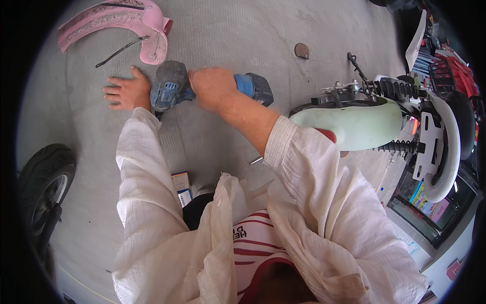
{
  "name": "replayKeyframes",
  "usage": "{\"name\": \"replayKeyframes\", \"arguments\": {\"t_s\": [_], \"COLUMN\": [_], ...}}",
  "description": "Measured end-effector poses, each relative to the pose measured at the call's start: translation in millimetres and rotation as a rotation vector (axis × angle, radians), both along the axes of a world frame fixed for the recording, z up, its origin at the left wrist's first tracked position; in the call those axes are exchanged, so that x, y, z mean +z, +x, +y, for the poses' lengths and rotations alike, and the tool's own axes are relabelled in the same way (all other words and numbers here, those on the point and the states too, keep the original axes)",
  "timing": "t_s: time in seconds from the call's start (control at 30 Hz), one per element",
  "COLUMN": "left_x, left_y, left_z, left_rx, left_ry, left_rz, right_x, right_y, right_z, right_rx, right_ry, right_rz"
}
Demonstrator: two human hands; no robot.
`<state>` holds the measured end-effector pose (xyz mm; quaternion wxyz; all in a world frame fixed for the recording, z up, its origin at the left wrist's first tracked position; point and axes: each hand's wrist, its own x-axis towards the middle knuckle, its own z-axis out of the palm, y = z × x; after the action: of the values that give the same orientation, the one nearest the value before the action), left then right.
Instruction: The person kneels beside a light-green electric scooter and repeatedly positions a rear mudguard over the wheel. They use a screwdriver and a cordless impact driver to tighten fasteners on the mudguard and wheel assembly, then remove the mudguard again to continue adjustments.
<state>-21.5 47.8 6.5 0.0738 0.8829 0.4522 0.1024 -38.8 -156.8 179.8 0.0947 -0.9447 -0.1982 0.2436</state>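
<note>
My right hand (213,88) is closed around the handle of a blue and black cordless impact wrench (169,85); the battery end sticks out to the right of my fist. The tool's head lies beside my left wrist. My left hand (127,90) is spread over the grey floor (235,41) with its fingers apart and holds nothing. Above it lies a pink scooter fender (110,19), dirty on the inside, with thin black stays. At the right is the rear of a scooter with a pale green fender (353,125) and black coil-spring shocks (398,88).
A black-tyred wheel (51,186) stands at the left edge. Small boxes (182,186) lie near my left forearm. A round brown disc (302,50) and a black bracket (357,65) are on the floor. A metal rod (256,160) shows beside my right sleeve.
</note>
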Motion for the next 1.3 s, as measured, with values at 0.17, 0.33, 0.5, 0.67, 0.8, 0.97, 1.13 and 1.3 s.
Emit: {"name": "replayKeyframes", "arguments": {"t_s": [0.17, 0.33, 0.5, 0.67, 0.8, 0.97, 1.13, 1.3], "left_x": [-0.2, 118.7, 167.3, 234.4, 263.9, 279.4, 278.6, 281.2], "left_y": [-11.9, -74.6, -166.4, -194.2, -203.3, -213.1, -254.8, -275.9], "left_z": [70.3, 98.6, 37.7, -101.7, -209.1, -332.6, -436.1, -496.5], "left_rx": [-0.130, -0.226, -0.166, -0.768, -1.131, -0.770, -0.444, -0.439], "left_ry": [-0.517, -1.389, -1.493, -1.905, -1.680, -1.754, -2.019, -2.127], "left_rz": [0.126, -0.143, -0.147, 0.501, 0.726, 0.714, 0.366, 0.238], "right_x": [30.1, 70.3, 81.6, 132.5, 154.6, 150.4, 118.0, 69.9], "right_y": [-94.0, -161.7, -231.8, -298.0, -351.7, -416.5, -457.5, -467.9], "right_z": [6.7, -59.5, -157.8, -247.7, -315.5, -377.5, -402.9, -416.9], "right_rx": [-0.104, -0.268, -0.440, -0.662, -0.816, -1.087, -1.183, -1.091], "right_ry": [0.208, 0.403, 0.831, 1.149, 1.128, 1.223, 1.352, 1.205], "right_rz": [0.015, 0.322, 0.472, 0.433, 0.222, 0.134, -0.073, -0.137]}}
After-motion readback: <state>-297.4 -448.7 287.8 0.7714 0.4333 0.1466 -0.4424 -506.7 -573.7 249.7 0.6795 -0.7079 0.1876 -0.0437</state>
